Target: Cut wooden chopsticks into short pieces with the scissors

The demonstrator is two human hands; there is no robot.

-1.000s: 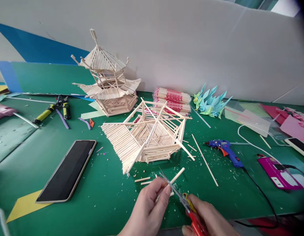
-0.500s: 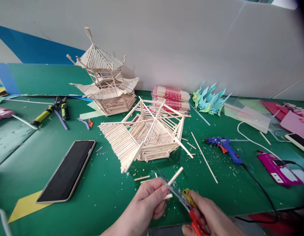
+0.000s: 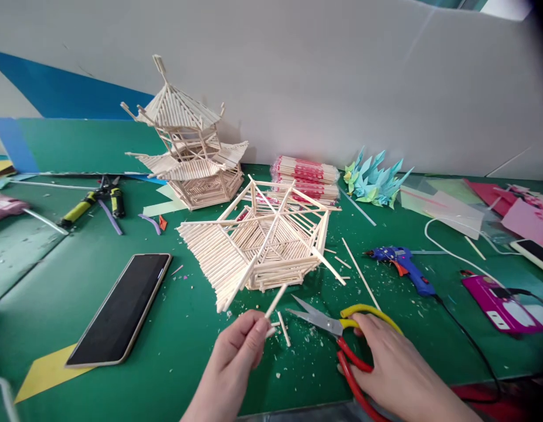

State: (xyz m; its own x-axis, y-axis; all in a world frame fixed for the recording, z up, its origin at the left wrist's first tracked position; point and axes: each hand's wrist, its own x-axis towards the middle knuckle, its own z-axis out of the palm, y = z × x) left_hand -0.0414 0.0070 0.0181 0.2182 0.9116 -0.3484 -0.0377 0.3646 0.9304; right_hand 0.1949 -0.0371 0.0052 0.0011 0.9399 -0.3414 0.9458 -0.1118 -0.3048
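Observation:
My left hand (image 3: 238, 351) pinches a short wooden stick (image 3: 275, 300), its free end pointing up toward the half-built hexagonal stick structure (image 3: 258, 243). My right hand (image 3: 392, 366) rests over the handles of the red-and-yellow scissors (image 3: 342, 328), which lie on the green mat with blades slightly parted and pointing left. A few cut stick pieces (image 3: 284, 328) lie between my hands. A finished stick pagoda (image 3: 187, 146) stands behind the structure.
A black phone (image 3: 122, 308) lies at left, with pliers (image 3: 93, 196) farther back. A blue glue gun (image 3: 401, 266) and its cord sit at right near a pink case (image 3: 495, 305). A pack of sticks (image 3: 306, 176), paper cranes (image 3: 374, 179) and coloured paper line the wall.
The scissors have gone from raised against the stick down onto the mat, my right hand still on the handles. My left hand has moved left with a shorter stick.

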